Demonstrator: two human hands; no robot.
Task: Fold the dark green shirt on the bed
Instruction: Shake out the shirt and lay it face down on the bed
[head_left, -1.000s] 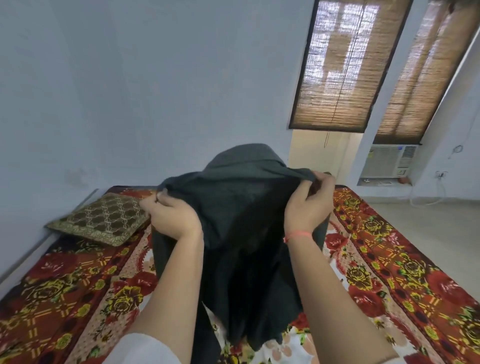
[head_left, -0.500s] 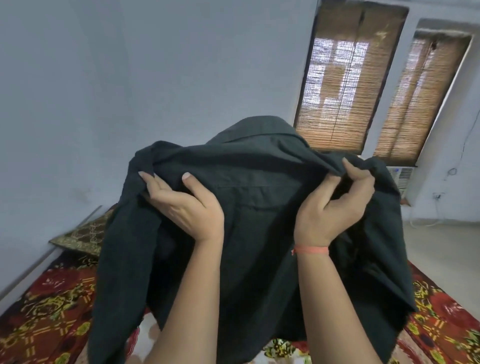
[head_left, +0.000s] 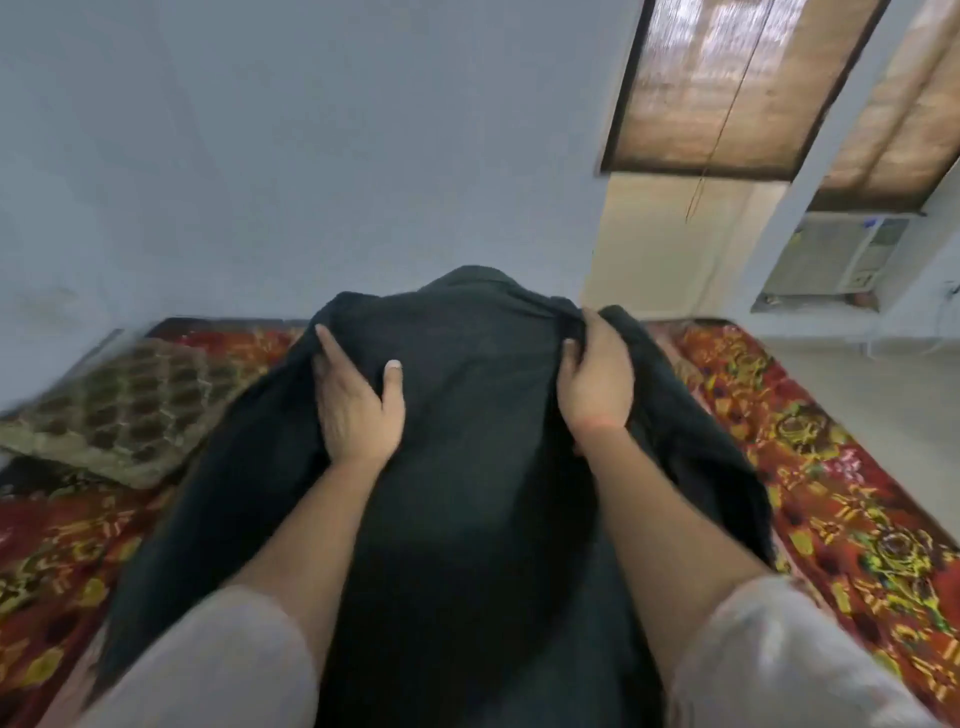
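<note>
- The dark green shirt (head_left: 467, 493) is hanging in mid-frame over the bed (head_left: 841, 493), held up by its shoulders, with its lower part draping toward the bottom edge.
- The left hand (head_left: 358, 405) is gripping the left shoulder. Its thumb and forefinger are spreading over the cloth, and its other fingers are hidden.
- The right hand (head_left: 597, 384) is pinching bunched cloth beside the collar, fingers curled.
- Risk: the bunched right side is probably carrying creases into any fold, and the loose sides may end up tucking underneath.
- Risk: the pillow (head_left: 119, 410), at middle left, is lying close enough to snag the cloth.
</note>
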